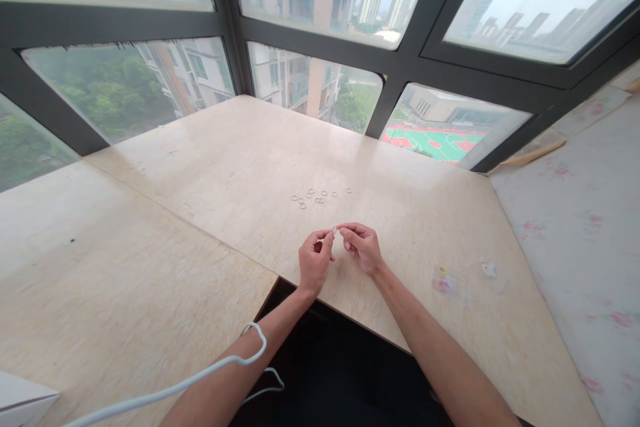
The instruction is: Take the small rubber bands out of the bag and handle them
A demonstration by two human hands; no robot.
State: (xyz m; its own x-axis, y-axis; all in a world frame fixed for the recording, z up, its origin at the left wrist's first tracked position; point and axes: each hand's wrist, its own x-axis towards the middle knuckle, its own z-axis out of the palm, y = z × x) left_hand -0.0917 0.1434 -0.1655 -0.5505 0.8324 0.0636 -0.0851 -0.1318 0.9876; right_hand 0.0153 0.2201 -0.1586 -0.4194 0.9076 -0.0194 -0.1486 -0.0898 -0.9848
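Observation:
My left hand (315, 258) and my right hand (363, 245) meet over the middle of a pale wooden tabletop (225, 167). Both pinch a small metal ring (334, 230) between thumb and fingertips, the other fingers curled in. A little beyond the hands, several more small metal rings (320, 196) lie scattered flat on the wood. A white cable (240, 360) loops over my left forearm.
Dark-framed windows (400, 67) close off the far edge of the table. Two small clear plastic bags (444, 282) lie to the right of my right arm. A floral-patterned surface (575, 233) runs along the right side. A white box corner (25, 403) sits at the bottom left.

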